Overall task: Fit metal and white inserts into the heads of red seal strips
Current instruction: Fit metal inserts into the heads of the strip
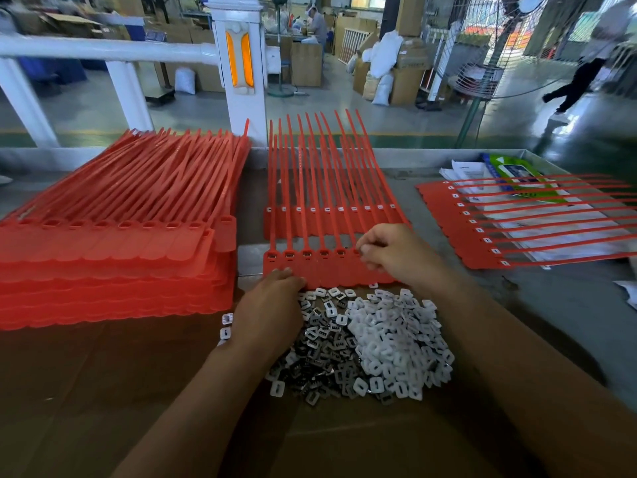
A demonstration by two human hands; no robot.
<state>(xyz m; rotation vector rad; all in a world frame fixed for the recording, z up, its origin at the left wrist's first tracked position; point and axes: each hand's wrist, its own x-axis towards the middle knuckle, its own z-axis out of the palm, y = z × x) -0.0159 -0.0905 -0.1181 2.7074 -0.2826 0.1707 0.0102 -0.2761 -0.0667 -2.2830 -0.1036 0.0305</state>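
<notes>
The right hand [393, 250], fingers pinched on something too small to make out, sits over the sixth head of the near row of red seal strips [310, 267] (tails running away from the person) — the insert pile [372, 343] lies just nearer, under the loosely curled left hand [272, 305].

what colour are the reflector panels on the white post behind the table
Orange-yellow reflector panels on the white post; head view.

Right hand [389, 250] fingertips blurred; any insert they pinch unclear.
</notes>
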